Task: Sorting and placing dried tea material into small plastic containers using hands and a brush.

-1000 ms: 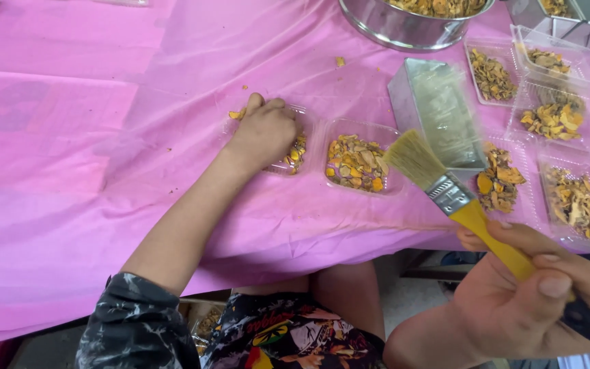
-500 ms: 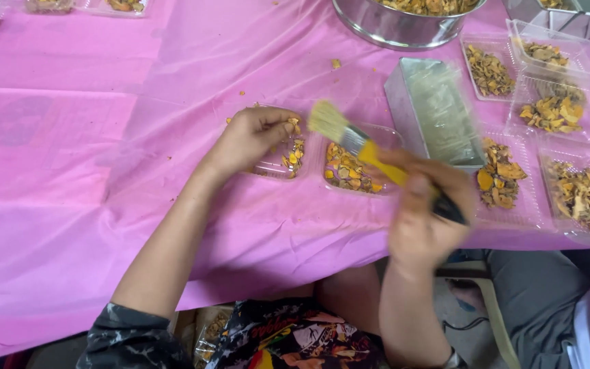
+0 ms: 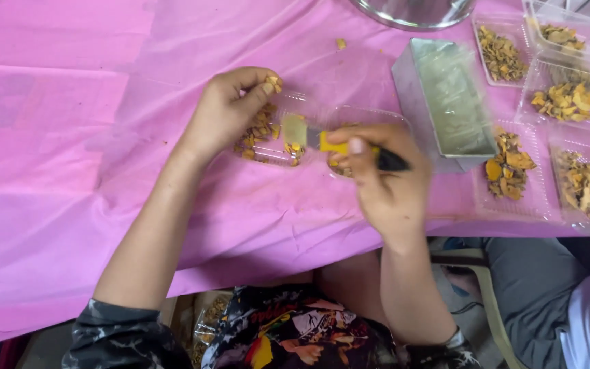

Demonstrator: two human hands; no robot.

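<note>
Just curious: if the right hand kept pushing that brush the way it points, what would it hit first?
Probably the clear tray of orange chips under the left hand; the brush in the right hand points left, bristles seemingly over that tray's edge already.

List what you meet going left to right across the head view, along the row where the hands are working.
left hand → clear tray of orange-brown pieces → brush → right hand → metal tin → clear trays of dried pieces

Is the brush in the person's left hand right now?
No, the right hand grips the yellow-handled brush, while the left hand holds the edge of a clear tray.
</note>
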